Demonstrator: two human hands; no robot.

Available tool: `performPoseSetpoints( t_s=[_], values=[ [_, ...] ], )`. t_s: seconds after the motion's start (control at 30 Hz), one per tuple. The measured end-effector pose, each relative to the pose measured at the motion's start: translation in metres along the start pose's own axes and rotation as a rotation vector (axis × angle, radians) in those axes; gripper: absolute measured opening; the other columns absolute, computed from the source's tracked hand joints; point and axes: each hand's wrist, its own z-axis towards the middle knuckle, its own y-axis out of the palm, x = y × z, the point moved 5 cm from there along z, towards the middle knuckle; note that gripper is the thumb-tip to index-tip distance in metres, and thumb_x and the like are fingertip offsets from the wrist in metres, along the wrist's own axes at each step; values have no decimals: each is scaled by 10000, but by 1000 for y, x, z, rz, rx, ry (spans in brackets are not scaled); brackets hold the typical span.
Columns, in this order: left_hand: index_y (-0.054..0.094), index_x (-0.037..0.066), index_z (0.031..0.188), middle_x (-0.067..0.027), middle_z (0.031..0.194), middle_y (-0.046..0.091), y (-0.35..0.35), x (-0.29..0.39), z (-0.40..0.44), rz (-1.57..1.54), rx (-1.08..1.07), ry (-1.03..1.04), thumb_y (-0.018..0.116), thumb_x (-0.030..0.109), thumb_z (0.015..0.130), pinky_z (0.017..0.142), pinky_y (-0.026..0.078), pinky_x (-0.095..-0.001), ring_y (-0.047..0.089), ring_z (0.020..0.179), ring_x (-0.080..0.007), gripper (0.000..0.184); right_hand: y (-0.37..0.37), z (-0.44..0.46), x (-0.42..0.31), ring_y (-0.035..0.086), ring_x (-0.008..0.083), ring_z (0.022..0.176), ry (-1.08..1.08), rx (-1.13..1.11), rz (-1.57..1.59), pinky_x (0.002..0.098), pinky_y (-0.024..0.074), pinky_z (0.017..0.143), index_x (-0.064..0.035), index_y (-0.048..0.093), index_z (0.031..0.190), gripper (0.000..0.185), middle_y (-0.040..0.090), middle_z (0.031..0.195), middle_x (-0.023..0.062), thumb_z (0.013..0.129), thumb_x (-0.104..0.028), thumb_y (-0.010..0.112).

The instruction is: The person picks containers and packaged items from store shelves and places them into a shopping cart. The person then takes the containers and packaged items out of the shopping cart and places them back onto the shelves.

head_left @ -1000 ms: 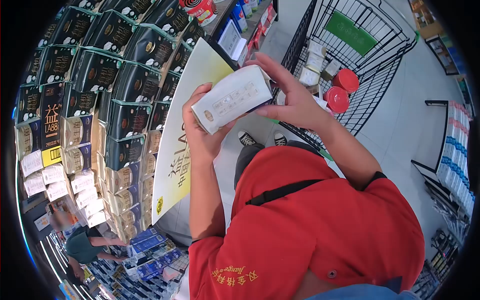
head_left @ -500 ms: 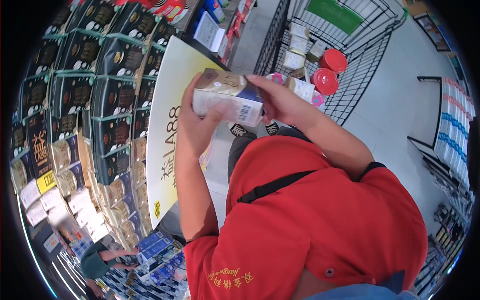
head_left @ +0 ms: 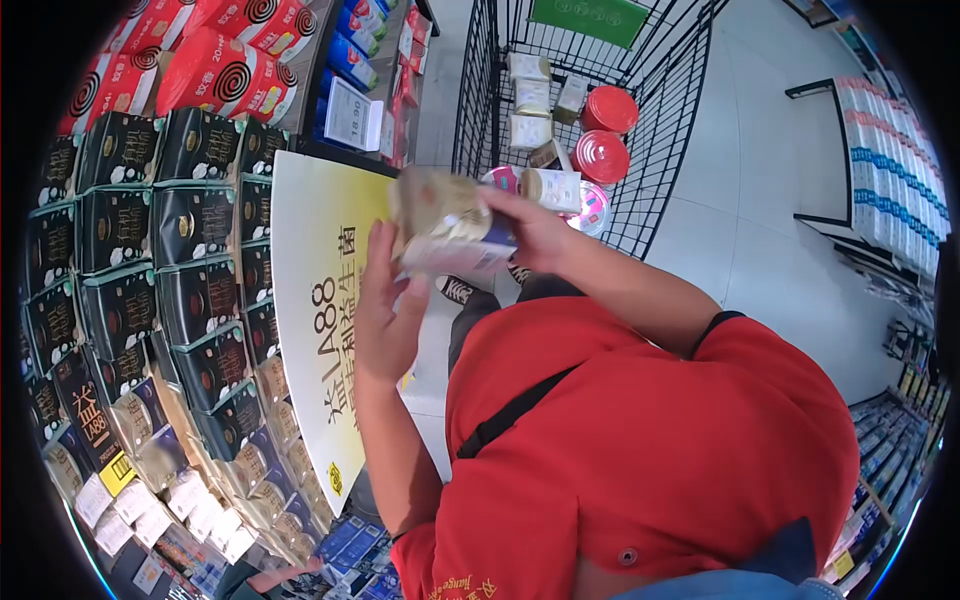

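Note:
A boxy gold, white and dark blue pack [head_left: 445,215] is held in front of my chest, smeared by motion. My right hand [head_left: 535,225] grips it at its right end, thumb on top, the other fingers partly hidden behind it. My left hand [head_left: 388,310] is at the pack's left side with thumb and fingers apart; whether its fingertips touch the pack I cannot tell. Behind the pack stands a white and yellow sign board [head_left: 320,300] with large characters. Similar gold and blue packs [head_left: 140,415] are stacked at the lower left.
Dark green packs [head_left: 205,225] are piled at the left, below red mosquito-coil packs [head_left: 225,75]. A black wire shopping cart [head_left: 650,180] ahead holds several packs and red-lidded tubs [head_left: 602,155]. A price tag [head_left: 350,115] hangs on a shelf. Another person's arm [head_left: 285,577] shows at the lower left.
My left thumb has come off the pack's front and the left fingers have loosened. The pack has tilted in my right hand. The view has shifted, showing more red packs at upper left.

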Motion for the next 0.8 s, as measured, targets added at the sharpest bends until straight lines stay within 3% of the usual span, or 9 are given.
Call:
performPoseSetpoints(
  t_s=[0.07, 0.13, 0.23, 0.33, 0.43, 0.53, 0.67, 0.77, 0.8],
  values=[
    [319, 54, 1477, -173, 1536, 298, -8, -8, -13, 12, 29, -43, 651, 177, 890, 1006, 410, -400, 484, 1277, -294, 685, -20, -13, -22, 553, 250, 1196, -77, 221, 102, 445, 426, 1029, -106, 465, 1363, 557, 561, 1310, 91, 928, -438, 570],
    [353, 56, 1461, -167, 1533, 306, -26, 2, -30, 101, 79, -55, 667, 157, 870, 994, 418, -394, 492, 1269, -287, 677, -76, -5, -44, 561, 265, 1179, -209, 213, 18, 507, 460, 973, -125, 474, 1339, 547, 546, 1316, 88, 916, -454, 585],
    [456, 52, 1399, -157, 1517, 344, -70, 24, -54, 204, 249, -128, 697, 108, 816, 971, 431, -379, 514, 1242, -266, 633, -175, 0, -64, 589, 269, 1136, -326, 372, -7, 476, 465, 996, -59, 501, 1295, 471, 594, 1244, 123, 966, -396, 525],
    [531, 51, 1333, -149, 1487, 392, -128, 53, -72, 361, 416, 26, 692, 109, 816, 956, 443, -354, 520, 1232, -253, 545, -287, -1, -68, 613, 258, 1101, -378, 567, 53, 435, 492, 972, -62, 501, 1298, 433, 599, 1250, 99, 991, -365, 478],
    [573, 62, 1282, -137, 1436, 451, -182, 98, -79, 504, 622, 148, 679, 123, 835, 910, 472, -328, 517, 1228, -228, 463, -333, -16, -61, 641, 256, 1030, -317, 767, 20, 415, 547, 866, -86, 530, 1245, 444, 645, 1147, 90, 976, -433, 473],
    [596, 43, 1227, -172, 1353, 513, -225, 146, -71, 959, 771, 282, 690, 143, 826, 1006, 401, -385, 505, 1237, -296, 423, -360, -22, -54, 638, 288, 1005, -255, 796, 13, 435, 552, 844, -77, 524, 1233, 481, 641, 1127, 120, 958, -471, 493],
    [577, 16, 1249, -209, 1325, 525, -288, 150, -39, 1271, 841, 305, 718, 227, 806, 1027, 389, -424, 499, 1226, -358, 511, -346, -23, -48, 618, 272, 903, -336, 781, 38, 389, 542, 745, -64, 520, 1225, 567, 618, 1074, 140, 931, -548, 499],
    [550, 8, 1282, -215, 1314, 533, -309, 148, -10, 1495, 794, 234, 727, 356, 785, 1010, 409, -449, 512, 1206, -363, 632, -332, -25, -45, 612, 252, 873, -248, 887, 75, 367, 529, 693, -54, 508, 1233, 602, 604, 1087, 132, 912, -564, 518],
    [536, 7, 1297, -210, 1309, 539, -315, 143, 0, 1420, 767, 36, 720, 407, 776, 999, 423, -455, 513, 1209, -353, 682, -338, -22, -44, 613, 247, 868, -215, 820, 107, 353, 523, 681, -69, 490, 1252, 584, 589, 1136, 135, 909, -539, 541]
  ],
)
